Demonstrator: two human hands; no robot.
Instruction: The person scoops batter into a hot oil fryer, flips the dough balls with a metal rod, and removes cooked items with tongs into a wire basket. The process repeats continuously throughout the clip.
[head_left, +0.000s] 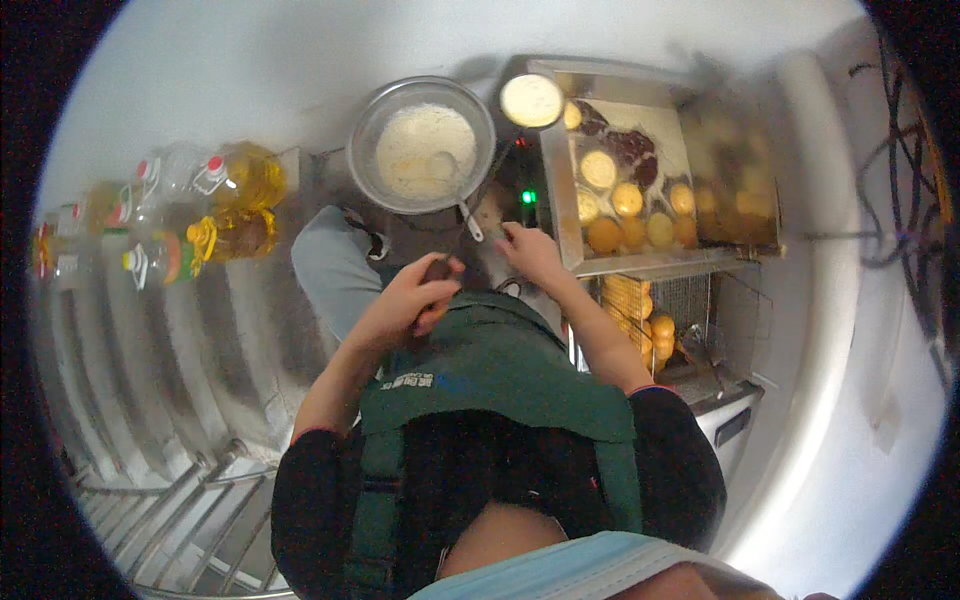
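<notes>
Curled around a small dark object (438, 270) is my left hand (409, 296), in front of the green apron (480, 352). My right hand (529, 251) is bent beside the end of a ladle handle (471, 219); a gap seems to show between them, and whether its fingers hold anything cannot be told. The ladle rests in a large metal bowl (358, 176) of pale batter (424, 139). To its right stands a smaller round container (531, 100) of pale mixture. Round golden cakes (627, 199) lie in a rectangular metal fryer (559, 172).
Beside the fryer, a wire rack (694, 300) holds more golden cakes (661, 327). Bottles of yellow oil (244, 180) stand at the left near ribbed metal (180, 337). A green light (529, 196) glows between bowl and fryer. Cables (892, 157) hang at the far right.
</notes>
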